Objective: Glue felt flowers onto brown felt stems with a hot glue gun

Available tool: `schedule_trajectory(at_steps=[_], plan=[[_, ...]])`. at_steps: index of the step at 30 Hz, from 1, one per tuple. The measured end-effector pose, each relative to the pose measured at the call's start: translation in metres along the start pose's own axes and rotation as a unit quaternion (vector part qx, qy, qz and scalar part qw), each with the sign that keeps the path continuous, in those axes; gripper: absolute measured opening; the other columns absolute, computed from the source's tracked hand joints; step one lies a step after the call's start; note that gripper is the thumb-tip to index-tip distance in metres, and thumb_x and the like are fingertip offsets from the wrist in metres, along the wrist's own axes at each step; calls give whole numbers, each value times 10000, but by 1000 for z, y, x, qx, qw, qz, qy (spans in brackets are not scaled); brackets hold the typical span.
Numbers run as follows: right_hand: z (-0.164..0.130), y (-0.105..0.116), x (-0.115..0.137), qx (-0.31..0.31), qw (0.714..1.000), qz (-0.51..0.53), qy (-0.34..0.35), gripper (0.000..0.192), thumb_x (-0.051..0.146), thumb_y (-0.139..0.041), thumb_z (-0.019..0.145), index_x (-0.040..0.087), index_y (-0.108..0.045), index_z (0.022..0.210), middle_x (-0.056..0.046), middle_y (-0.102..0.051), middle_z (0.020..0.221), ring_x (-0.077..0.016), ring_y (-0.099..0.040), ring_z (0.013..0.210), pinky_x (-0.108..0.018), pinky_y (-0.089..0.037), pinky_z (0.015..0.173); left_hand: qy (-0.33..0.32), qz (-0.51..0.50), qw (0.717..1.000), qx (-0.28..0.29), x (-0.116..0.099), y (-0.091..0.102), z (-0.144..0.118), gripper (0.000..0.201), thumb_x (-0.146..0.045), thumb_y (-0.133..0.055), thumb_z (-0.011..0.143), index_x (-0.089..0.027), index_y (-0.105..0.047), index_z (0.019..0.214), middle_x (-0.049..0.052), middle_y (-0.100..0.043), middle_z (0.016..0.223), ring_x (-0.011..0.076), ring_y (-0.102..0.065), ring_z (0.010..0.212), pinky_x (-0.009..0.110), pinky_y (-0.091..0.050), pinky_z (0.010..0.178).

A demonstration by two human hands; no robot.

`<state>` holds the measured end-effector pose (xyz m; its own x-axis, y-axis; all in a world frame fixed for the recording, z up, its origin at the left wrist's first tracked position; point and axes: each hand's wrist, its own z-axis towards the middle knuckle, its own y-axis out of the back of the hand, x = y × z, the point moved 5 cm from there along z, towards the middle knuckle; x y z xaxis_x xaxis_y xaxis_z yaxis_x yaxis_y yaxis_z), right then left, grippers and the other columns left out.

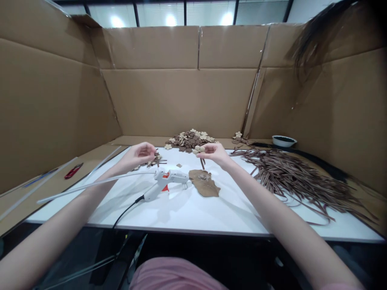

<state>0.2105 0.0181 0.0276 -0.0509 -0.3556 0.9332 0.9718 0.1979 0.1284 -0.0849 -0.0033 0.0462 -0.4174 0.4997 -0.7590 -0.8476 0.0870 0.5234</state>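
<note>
Between the thumb and fingers of my right hand (214, 154) is a beige flower-shaped piece (198, 149), with a short brown strip (202, 163) hanging below it. My left hand (141, 155) is pinched closed just above a small heap of assembled pieces (155, 161); whatever its fingertips hold, if anything, is too small to make out. A white hot glue gun (165, 183) with an orange trigger lies between my forearms, a long clear glue stick (96, 186) sticking out of its back. Its nozzle points at a brown, irregular scrap sheet (205, 183).
Brown and beige flower cutouts (193, 140) are piled at the back. Many brown strips (290, 173) spread over the right side, near a white bowl (283, 141) with dark contents. A red utility knife (73, 171) and loose glue sticks (39, 187) lie left. Cardboard walls (178, 100) enclose the table.
</note>
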Motion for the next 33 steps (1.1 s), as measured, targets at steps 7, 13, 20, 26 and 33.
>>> schedule_trajectory(at_steps=[7,13,20,26,33], plan=[[-26,37,0,-51,998,-32,12,423,410,-849,485,122,-696,755,-96,-707,800,-235,-662,750,-367,-512,696,83,143,972,168,-6,11,-64,458,-433,-669,730,-345,-645,1179,34,-626,1219,267,-587,1037,266,-457,786],[-35,31,-2,-31,999,22,23,397,376,-855,504,131,-690,769,-104,-725,875,-253,-681,846,-387,-523,789,93,173,962,189,-7,-45,-71,516,-541,-638,740,-245,-651,1163,63,-605,1239,277,-556,1044,304,-448,840],[-40,22,6,-1,998,56,36,361,316,-868,501,149,-670,751,-77,-727,853,-256,-696,850,-402,-539,806,100,72,986,113,-1,-65,-68,407,-497,-637,767,-171,-692,1004,71,-686,1040,283,-602,980,342,-471,844],[-40,24,2,-15,997,67,38,367,319,-872,492,146,-669,745,-68,-722,821,-251,-697,831,-386,-546,777,57,-23,996,72,-32,-55,-39,397,-407,-679,760,-140,-662,1053,117,-670,1097,212,-629,803,289,-511,662],[-39,22,-6,-8,998,64,23,360,313,-865,505,148,-699,778,-62,-730,807,-216,-690,761,-361,-545,740,16,-32,995,94,-56,-74,-6,352,-340,-695,731,-150,-665,1027,100,-675,1082,154,-593,703,256,-500,608]])
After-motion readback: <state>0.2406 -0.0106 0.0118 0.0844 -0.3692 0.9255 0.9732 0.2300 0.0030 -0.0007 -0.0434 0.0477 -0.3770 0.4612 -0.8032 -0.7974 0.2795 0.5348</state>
